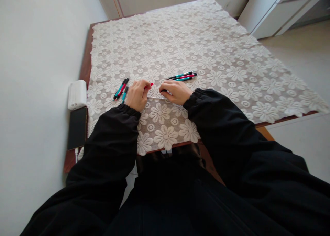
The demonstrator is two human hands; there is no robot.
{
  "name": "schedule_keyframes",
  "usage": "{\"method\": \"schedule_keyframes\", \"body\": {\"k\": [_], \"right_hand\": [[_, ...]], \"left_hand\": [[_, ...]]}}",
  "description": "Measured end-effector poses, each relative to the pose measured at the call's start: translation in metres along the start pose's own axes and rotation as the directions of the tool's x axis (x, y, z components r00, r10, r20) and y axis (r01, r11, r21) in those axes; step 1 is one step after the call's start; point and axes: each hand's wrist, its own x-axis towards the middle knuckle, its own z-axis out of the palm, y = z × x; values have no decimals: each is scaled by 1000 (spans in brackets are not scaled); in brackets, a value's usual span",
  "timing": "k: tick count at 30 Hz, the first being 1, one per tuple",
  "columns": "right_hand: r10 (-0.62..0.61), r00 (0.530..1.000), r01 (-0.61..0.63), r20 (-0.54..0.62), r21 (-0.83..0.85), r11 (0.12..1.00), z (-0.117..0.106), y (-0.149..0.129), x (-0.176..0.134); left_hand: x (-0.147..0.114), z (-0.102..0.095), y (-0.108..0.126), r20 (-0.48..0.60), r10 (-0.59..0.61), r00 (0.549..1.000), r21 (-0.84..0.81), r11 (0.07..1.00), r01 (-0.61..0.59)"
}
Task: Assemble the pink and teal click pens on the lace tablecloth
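Observation:
My left hand [138,94] is closed, its fingertips pinching a slim red pen part [152,84] whose end pokes out toward the right. Facing it across a small gap, my right hand [176,91] has its thumb and fingers curled round a small black piece [164,90], mostly hidden. A thin white strip [156,97] lies low between the hands; I cannot tell what it is. Beside my left hand lie teal, red and black pens [120,89] and a teal piece with a black end [125,94]. Just beyond my right hand several pens [183,76] lie together.
A cream flower-patterned lace cloth [165,136] covers the wooden table. Along the left edge, by the wall, are a white charger-like block [77,95] and a dark phone [77,127] with a white cable [76,155]. A white cabinet [270,9] stands at the far right.

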Motion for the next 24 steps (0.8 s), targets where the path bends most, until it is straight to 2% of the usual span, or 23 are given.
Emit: {"method": "schedule_keyframes", "body": {"k": [5,8,14,24], "right_hand": [[12,999,-12,36,-19,1000,1,0,-1],[0,998,2,59,-22,1000,1,1,-1],[-6,998,8,64,-23,1000,0,0,-1],[-7,998,8,61,-19,1000,1,1,0]], "left_hand": [[0,0,0,105,69,992,-1,998,-69],[0,-1,3,108,97,989,-20,995,-95],[-2,-2,10,160,250,955,-59,968,-243],[-1,-2,6,126,211,969,5,977,-213]]}}
